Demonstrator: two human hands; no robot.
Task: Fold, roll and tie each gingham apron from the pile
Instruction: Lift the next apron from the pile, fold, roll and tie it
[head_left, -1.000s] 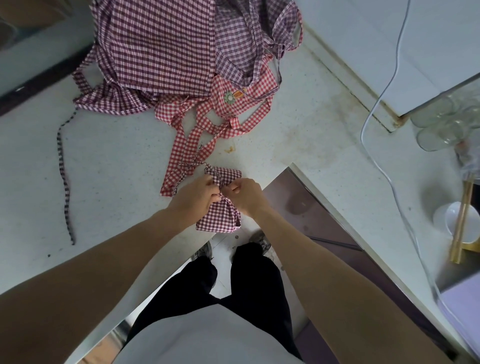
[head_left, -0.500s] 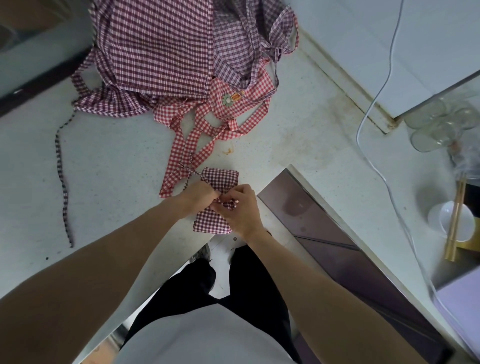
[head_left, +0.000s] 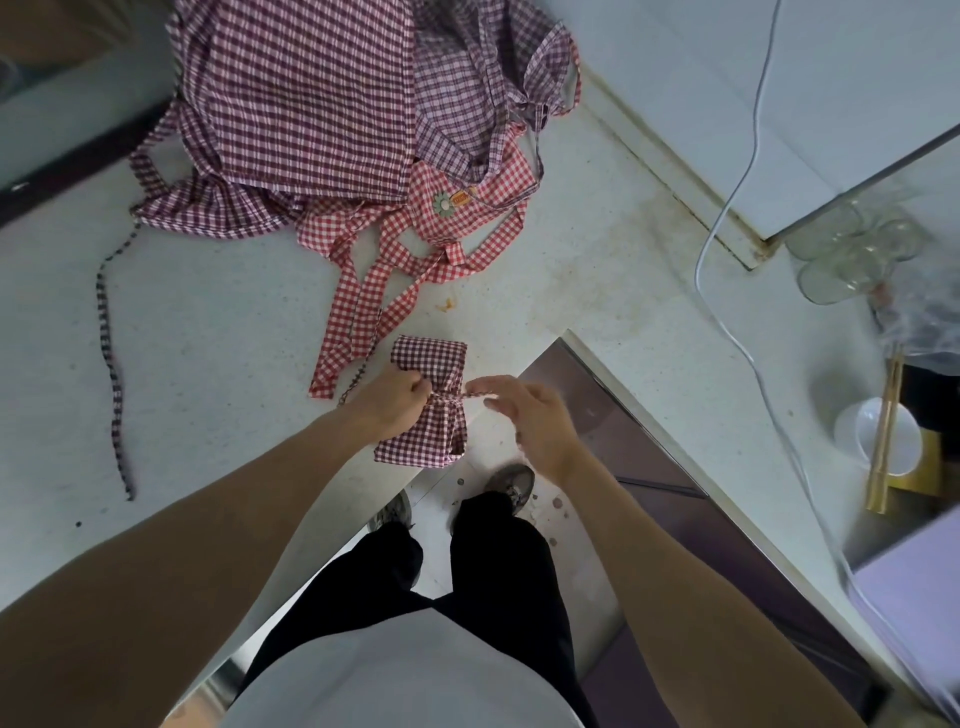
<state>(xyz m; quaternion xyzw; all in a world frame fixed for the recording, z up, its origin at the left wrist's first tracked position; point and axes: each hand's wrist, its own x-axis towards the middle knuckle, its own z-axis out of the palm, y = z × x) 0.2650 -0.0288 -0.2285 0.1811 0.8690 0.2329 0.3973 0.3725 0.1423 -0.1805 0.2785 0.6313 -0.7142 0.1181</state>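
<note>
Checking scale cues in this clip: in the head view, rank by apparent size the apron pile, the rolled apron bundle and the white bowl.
1. apron pile, largest by far.
2. rolled apron bundle.
3. white bowl, smallest, though not much smaller than the bundle.

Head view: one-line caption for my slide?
Both hands pull the tie strap tight around a rolled gingham apron beside the pile.

Soft even daylight, wide-angle bending, blurred edges
</note>
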